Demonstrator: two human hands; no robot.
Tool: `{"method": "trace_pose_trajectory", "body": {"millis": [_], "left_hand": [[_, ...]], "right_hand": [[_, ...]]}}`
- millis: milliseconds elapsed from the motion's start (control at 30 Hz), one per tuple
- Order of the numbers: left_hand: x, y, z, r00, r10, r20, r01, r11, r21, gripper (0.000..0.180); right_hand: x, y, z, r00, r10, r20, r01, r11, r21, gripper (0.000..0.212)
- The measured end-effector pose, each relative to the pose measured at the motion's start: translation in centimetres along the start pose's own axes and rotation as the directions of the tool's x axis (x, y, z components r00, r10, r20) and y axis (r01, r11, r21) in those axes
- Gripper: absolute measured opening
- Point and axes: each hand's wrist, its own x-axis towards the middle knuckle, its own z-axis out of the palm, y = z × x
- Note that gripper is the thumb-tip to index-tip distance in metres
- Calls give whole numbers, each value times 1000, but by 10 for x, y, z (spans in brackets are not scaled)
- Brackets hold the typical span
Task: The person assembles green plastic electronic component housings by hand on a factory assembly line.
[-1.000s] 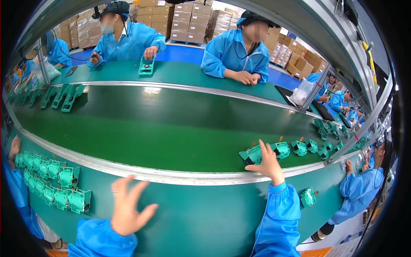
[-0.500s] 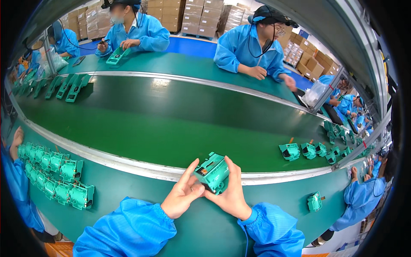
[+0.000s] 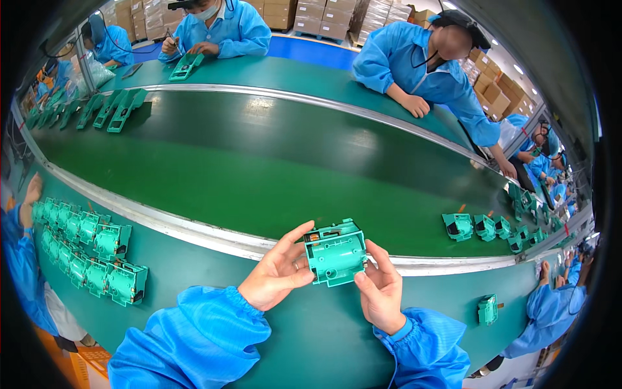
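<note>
- The dark green conveyor belt [image 3: 259, 168] is stretching out ahead of us, with loose green housings [image 3: 458, 227] sitting near its right end.
- We are working over the green worktop [image 3: 311, 337] on our side of the metal rail [image 3: 194, 231].
- Two rows of plastic housings [image 3: 126, 283] are lying to our left, a ready neighbour to avoid knocking.
- Our left hand [image 3: 273, 275] is pinching the held housing's left side; our right hand [image 3: 382, 295] is pinching its right side, thumb at the lower corner.
- The held housing [image 3: 338, 256] is appearing raised over the rail, curved face towards us; we are probably handling it best by gripping edges evenly and turning it gently.
- A copper-coloured part [image 3: 314, 237] is showing at its upper left; our fingertips are best staying off it.
</note>
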Motion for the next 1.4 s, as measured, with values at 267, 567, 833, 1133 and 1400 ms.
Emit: {"method": "trace_pose_trajectory", "body": {"millis": [267,567,833,1133,1400], "left_hand": [[3,-3,1,999,9,-42,-7,999,43,85],[2,-3,4,998,-10,-69,12,999,29,85],[1,-3,3,997,-40,-65,43,998,53,84],[2,-4,1,998,-27,-56,34,992,122,82],[1,-5,1,999,-18,-49,25,987,161,81]], "right_hand": [[1,-1,0,1000,-11,22,11,1000,-21,53],[-1,-4,-2,992,124,15,-124,985,122,51],[2,-6,-8,965,262,15,-258,938,234,49],[5,-8,-12,944,329,10,-324,925,197,48],[3,-8,-10,950,311,-27,-302,938,172,46]]}}
